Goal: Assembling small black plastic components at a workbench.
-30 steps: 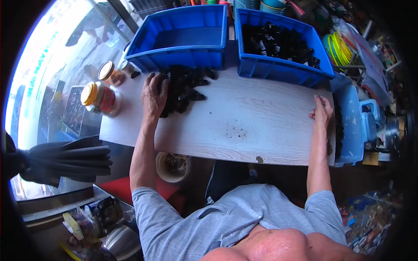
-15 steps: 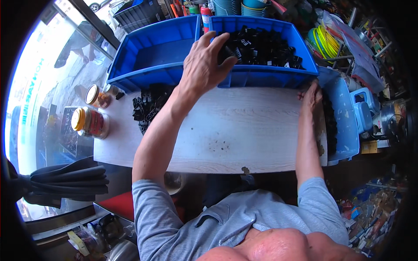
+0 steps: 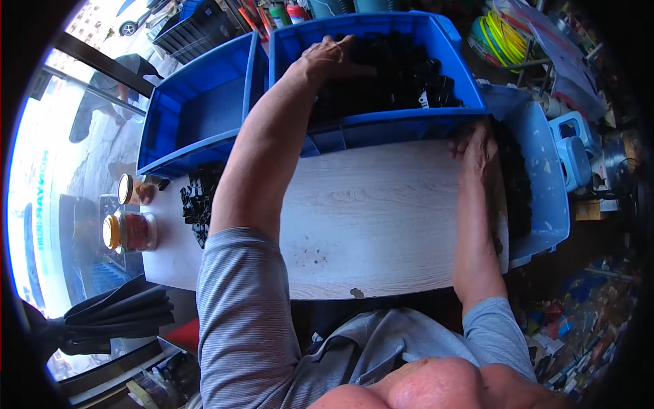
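My left hand (image 3: 332,58) reaches into the right-hand blue bin (image 3: 388,119). Its thumb and fingers are apart, open over a heap of small black plastic parts (image 3: 402,75); some fingertips are lost against the dark pieces. My right hand (image 3: 477,148) is at the table's right edge, just below the bin's near right corner. Its fingers are curled closed, and whatever they may hold is hidden. More black parts (image 3: 199,204) lie in a pile on the left of the pale table (image 3: 368,218), beyond my left arm.
An empty-looking blue bin (image 3: 211,112) adjoins at the left. Two lidded jars (image 3: 133,232) stand on the table's left edge. A light-blue tub (image 3: 545,184) with black parts sits against the right edge. Coiled yellow hose (image 3: 504,41) is at the far right.
My left hand has gone from above the bin's left side farther in over the black parts. The whole view has shifted; my right hand remains by the bin corner.
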Tool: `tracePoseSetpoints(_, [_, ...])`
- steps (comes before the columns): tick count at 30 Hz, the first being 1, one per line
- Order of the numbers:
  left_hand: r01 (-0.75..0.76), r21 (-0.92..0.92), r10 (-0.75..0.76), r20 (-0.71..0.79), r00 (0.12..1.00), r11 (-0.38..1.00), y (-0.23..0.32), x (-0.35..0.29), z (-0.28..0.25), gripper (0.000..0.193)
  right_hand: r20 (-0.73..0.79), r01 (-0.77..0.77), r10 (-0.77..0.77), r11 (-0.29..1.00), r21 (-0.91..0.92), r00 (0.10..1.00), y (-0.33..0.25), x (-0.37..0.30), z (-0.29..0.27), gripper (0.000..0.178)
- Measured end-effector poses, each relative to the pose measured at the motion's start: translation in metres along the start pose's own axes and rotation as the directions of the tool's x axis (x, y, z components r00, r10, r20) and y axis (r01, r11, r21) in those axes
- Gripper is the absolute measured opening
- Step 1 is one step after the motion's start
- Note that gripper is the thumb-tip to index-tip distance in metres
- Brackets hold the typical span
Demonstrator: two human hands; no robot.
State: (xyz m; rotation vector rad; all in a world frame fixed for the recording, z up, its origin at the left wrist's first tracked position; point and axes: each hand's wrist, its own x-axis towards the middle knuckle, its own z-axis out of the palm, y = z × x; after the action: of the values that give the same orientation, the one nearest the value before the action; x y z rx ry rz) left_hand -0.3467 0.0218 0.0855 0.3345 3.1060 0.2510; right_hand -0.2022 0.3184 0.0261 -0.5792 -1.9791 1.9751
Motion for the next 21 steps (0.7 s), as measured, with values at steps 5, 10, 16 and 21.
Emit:
tracePoseSetpoints(5, [-0.033,0.088,0.029,0.046,0.999,0.996,0.001,-0.001,0.000,0.102,0.012,-0.016,0.016,1.000,0.018,1.000,-0.003,0.000,0.005,0.049])
tracePoseSetpoints(10, [0.061,0.099,-0.064,0.026,0.998,0.993,0.007,-0.009,0.007,0.099,-0.005,-0.032,0.032,0.999,0.018,0.999,0.000,0.003,0.004,0.048])
tracePoseSetpoints(16, [-0.017,0.081,0.009,0.097,0.995,0.997,-0.002,0.001,0.012,0.089,0.016,-0.035,0.034,0.999,0.039,0.999,-0.004,-0.002,0.005,0.046])
tracePoseSetpoints(21, [-0.092,0.082,0.085,0.079,0.993,0.992,-0.010,0.009,0.013,0.088,0.020,-0.065,0.064,0.997,0.046,0.998,-0.005,-0.002,0.007,0.040])
